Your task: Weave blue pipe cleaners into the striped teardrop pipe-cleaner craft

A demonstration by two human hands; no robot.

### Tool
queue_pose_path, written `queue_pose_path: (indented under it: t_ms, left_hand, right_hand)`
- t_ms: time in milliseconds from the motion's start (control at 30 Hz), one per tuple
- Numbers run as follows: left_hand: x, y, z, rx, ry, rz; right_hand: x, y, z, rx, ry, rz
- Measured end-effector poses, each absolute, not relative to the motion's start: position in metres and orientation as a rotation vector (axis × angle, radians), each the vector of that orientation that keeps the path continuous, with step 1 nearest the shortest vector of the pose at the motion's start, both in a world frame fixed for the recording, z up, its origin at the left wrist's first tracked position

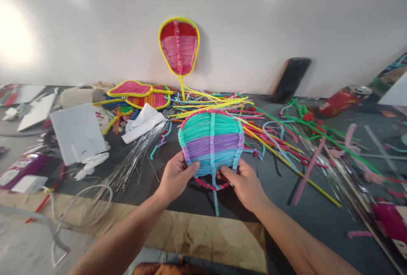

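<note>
pale smooth wall (238,20) at the back, dark grey counter (276,198) below, strewn with loose multicoloured fuzzy pipe cleaners (213,103) and a fanned bundle of thin silver wires (130,160). striped teal, purple and blue fan-shaped pipe-cleaner panel (203,145) is held up over the counter, near side of the pile. left hand (178,175) pinches its lower left; right hand (246,183) pinches lower right, thumb near the fuzzy centre rib (212,130). fingers behind mostly hidden. gap shows between the light-blue fuzzy rows (203,160) and the twisted crimson bottom edge (205,186). handling, my judgement: grip by the sides, press rows snug, keep tension even so the shape doesn't bow inward, avoid bending the light-blue fuzzy stem (216,203).
</note>
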State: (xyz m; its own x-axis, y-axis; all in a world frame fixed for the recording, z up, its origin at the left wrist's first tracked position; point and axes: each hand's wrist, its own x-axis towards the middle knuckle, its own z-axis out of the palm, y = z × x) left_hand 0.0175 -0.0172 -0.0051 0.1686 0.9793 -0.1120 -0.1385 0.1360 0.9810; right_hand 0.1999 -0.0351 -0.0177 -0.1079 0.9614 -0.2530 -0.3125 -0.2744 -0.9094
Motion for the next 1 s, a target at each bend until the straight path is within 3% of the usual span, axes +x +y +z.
queue_pose_path:
  t_ms: [1000]
  left_hand:
    - [0.0193,-0.0160,-0.0076,1.006,1.045,1.020]
  right_hand:
    - [0.2029,-0.0344,-0.0214,-1.076,-0.741,1.616]
